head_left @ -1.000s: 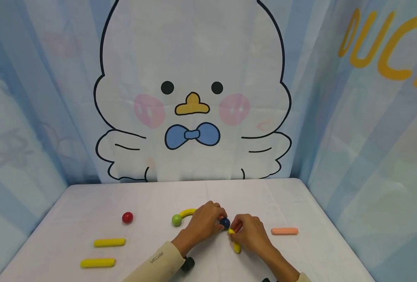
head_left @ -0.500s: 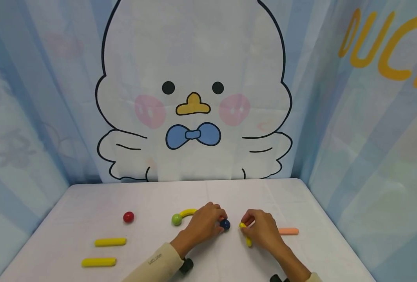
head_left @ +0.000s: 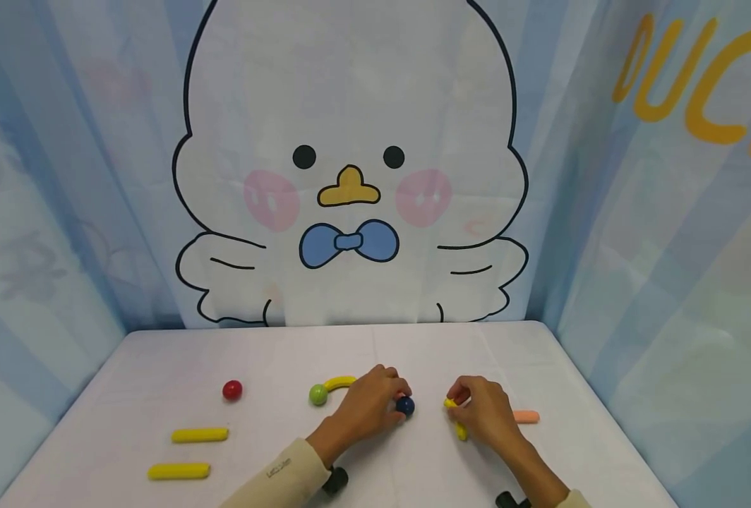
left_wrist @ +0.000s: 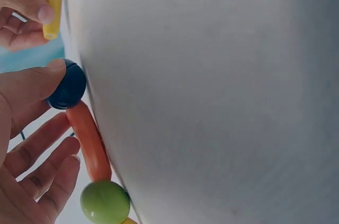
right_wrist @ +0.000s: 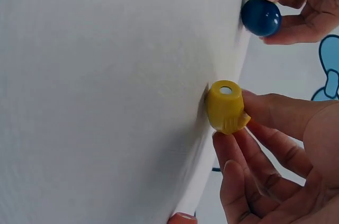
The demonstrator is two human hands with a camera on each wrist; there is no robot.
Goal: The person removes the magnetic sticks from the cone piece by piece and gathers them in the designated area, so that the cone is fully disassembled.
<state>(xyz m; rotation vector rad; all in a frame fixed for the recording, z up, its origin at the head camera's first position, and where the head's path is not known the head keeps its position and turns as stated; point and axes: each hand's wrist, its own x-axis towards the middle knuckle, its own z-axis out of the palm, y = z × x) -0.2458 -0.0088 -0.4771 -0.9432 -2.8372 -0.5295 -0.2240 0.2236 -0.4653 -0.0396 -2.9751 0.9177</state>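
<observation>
On white table (head_left: 274,360), before cartoon backdrop (head_left: 350,85) (blue bow tie (head_left: 349,242)): left hand (head_left: 369,401) pinches blue ball (head_left: 406,406), right hand (head_left: 485,410) grips yellow piece (right_wrist: 224,112).

Glossy dark-blue ball (left_wrist: 72,87) against an orange stick (left_wrist: 91,143), yellow stick (right_wrist: 223,108) apart from both

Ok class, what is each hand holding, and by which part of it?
The left hand pinches the dark blue ball by its sides; the right hand pinches the yellow piece between its two ends, which both show.
</observation>
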